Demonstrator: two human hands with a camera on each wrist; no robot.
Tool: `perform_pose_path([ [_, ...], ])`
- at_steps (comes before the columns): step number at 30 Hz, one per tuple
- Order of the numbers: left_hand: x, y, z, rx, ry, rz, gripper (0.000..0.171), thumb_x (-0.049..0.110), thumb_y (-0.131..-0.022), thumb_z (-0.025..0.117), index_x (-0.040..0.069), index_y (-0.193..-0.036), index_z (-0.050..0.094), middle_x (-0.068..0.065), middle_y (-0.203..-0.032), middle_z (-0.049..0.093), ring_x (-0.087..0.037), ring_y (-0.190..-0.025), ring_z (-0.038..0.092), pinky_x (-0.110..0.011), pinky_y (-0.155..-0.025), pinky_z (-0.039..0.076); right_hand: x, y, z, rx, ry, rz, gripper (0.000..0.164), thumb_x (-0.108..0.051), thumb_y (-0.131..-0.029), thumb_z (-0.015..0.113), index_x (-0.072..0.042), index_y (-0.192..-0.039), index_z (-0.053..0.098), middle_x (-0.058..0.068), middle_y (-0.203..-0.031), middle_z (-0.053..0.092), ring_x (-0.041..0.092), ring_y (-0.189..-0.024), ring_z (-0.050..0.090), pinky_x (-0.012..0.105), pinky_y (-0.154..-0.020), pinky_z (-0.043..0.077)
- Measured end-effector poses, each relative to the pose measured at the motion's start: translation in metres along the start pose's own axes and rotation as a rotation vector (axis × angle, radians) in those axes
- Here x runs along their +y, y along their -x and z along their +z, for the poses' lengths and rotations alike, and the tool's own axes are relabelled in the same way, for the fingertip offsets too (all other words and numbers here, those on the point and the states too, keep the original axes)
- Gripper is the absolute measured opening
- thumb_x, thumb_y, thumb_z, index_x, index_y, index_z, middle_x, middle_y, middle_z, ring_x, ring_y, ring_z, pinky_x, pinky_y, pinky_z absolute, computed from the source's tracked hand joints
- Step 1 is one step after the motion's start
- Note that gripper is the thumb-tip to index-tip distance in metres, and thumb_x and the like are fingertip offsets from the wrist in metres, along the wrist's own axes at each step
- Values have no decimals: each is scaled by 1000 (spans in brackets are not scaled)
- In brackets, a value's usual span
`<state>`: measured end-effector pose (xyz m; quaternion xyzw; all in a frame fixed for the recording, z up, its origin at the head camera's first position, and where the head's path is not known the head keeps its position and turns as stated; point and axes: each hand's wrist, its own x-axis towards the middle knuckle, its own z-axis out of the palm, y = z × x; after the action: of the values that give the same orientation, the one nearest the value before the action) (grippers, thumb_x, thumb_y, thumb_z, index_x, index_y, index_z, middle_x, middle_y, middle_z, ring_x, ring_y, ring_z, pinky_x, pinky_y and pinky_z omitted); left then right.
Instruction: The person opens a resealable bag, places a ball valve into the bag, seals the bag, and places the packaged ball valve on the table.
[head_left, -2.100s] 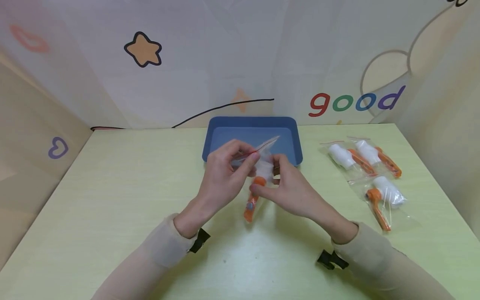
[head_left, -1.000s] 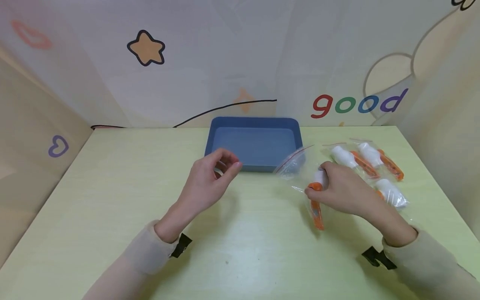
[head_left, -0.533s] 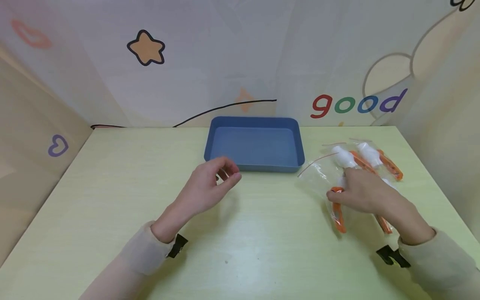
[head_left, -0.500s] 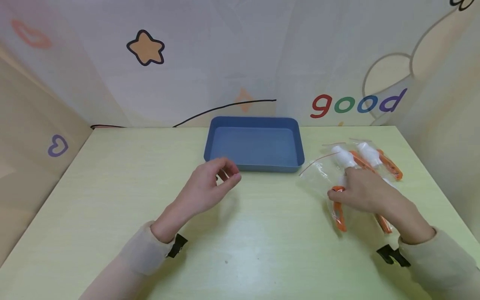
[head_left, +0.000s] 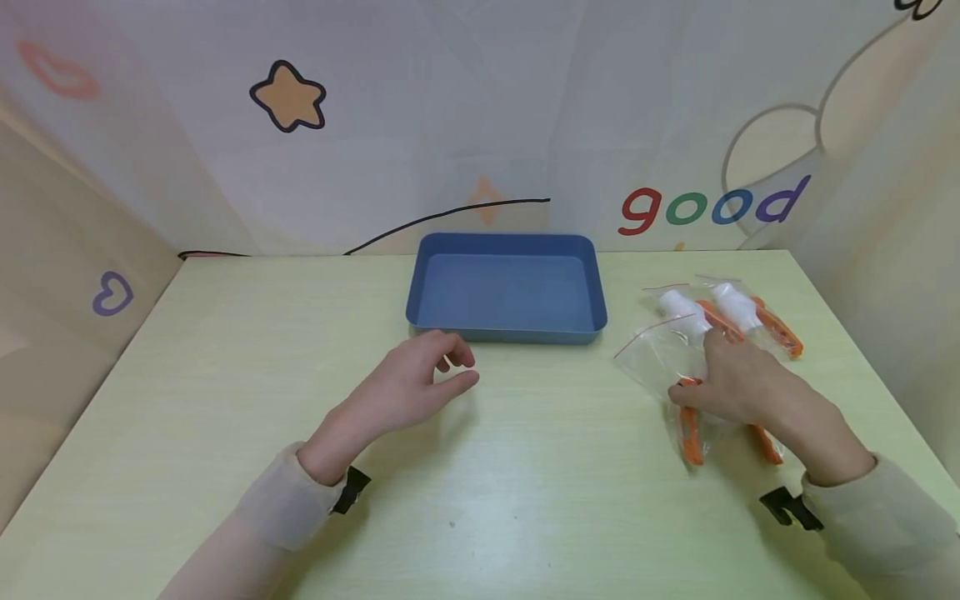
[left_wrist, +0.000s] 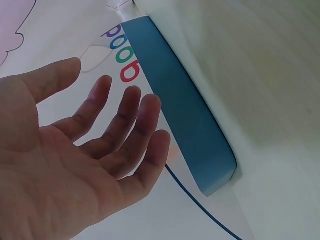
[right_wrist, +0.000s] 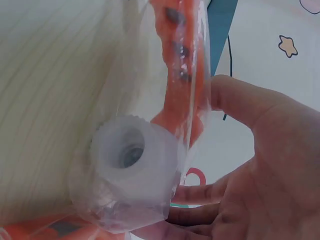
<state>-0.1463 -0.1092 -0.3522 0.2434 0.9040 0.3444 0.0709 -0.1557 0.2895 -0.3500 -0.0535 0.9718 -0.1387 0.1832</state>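
My right hand [head_left: 750,379] holds a clear zip bag [head_left: 648,357] at the right of the table, thumb on one side and fingers on the other. Inside the bag are a slim orange handle-like piece [right_wrist: 181,95] with dark spots and a white plastic piece [right_wrist: 157,162] with a round hollow end. From above, the hand covers most of the white piece. My left hand [head_left: 408,379] hovers in front of the blue tray, fingers loosely bent, with nothing in it; the left wrist view shows its palm bare.
A shallow blue tray [head_left: 506,336] stands at the back middle, against the printed backdrop. Two similar bags, with white pieces [head_left: 681,307] and orange pieces [head_left: 778,329], lie behind my right hand. Another orange piece [head_left: 767,446] shows below that hand, its bag mostly covered.
Both hands were on the bag over the tray's front edge. The left let go and drew back left; the right carried the bag rightward and down to the other bags.
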Motion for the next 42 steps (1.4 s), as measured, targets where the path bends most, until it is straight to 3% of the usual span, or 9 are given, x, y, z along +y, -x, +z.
perform_pose_path([
  [4, -1, 0, 0, -28, -19, 4, 18, 24, -101, 67, 9, -112, 67, 1, -110, 66, -26, -102, 62, -38, -90, 51, 0, 2, -1, -3, 8, 24, 86, -47, -89, 74, 18, -128, 33, 15, -84, 49, 27, -71, 53, 35, -54, 40],
  [9, -3, 1, 0, -52, -31, -12, 19, 24, -102, 67, 9, -113, 68, -1, -112, 66, -29, -104, 62, -40, -90, 51, 2, 4, -3, 5, 87, 6, 75, -51, -89, 74, 11, -118, 42, 10, -77, 47, 23, -62, 50, 35, -52, 37],
  [12, -4, 1, 0, -62, -44, -16, 19, 24, -102, 66, 9, -113, 68, -2, -113, 66, -29, -106, 62, -41, -90, 51, 3, 4, -3, 14, 123, -2, 76, -52, -87, 76, 9, -118, 45, 9, -79, 49, 23, -65, 51, 35, -52, 39],
  [18, -4, 0, 2, -65, -55, -11, 19, 24, -102, 67, 9, -114, 68, -7, -116, 67, -30, -107, 62, -42, -92, 51, 6, 2, -2, 103, 177, -39, 79, -54, -81, 82, 10, -118, 54, 10, -82, 53, 29, -75, 52, 35, -53, 40],
  [24, -5, -1, 2, -72, -107, -1, 19, 24, -101, 67, 9, -112, 69, -6, -116, 66, -27, -110, 61, -42, -94, 50, 7, 1, -1, 162, 153, -44, 77, -57, -80, 82, 7, -119, 61, 15, -88, 59, 33, -82, 54, 37, -56, 40],
  [28, -6, -1, 2, -72, -154, 1, 19, 24, -101, 68, 8, -111, 68, -6, -116, 66, -27, -110, 61, -43, -93, 50, 4, 1, 0, 252, 148, -56, 74, -52, -86, 79, 8, -123, 59, 25, -107, 64, 44, -94, 59, 50, -65, 48],
  [33, -6, -2, 5, -45, -257, -18, 26, 29, -101, 68, 7, -115, 67, -8, -116, 65, -27, -105, 61, -47, -88, 50, -10, -1, 4, 379, 112, -135, 63, -41, -94, 73, 10, -127, 58, 29, -115, 63, 49, -104, 58, 60, -76, 51],
  [37, -4, -1, 8, -7, -323, -11, 34, 34, -101, 67, 7, -121, 65, -10, -121, 61, -29, -108, 59, -52, -88, 48, -29, 0, 10, 375, 48, -199, 64, -39, -97, 71, 8, -137, 55, 30, -130, 59, 50, -120, 52, 65, -95, 46],
  [42, 0, -1, 11, -3, -386, 8, 45, 39, -103, 64, 6, -133, 59, -13, -138, 52, -36, -131, 48, -58, -100, 41, -51, 3, 22, 339, -20, -320, 65, -35, -99, 70, 4, -147, 48, 28, -147, 48, 48, -135, 44, 64, -108, 38],
])
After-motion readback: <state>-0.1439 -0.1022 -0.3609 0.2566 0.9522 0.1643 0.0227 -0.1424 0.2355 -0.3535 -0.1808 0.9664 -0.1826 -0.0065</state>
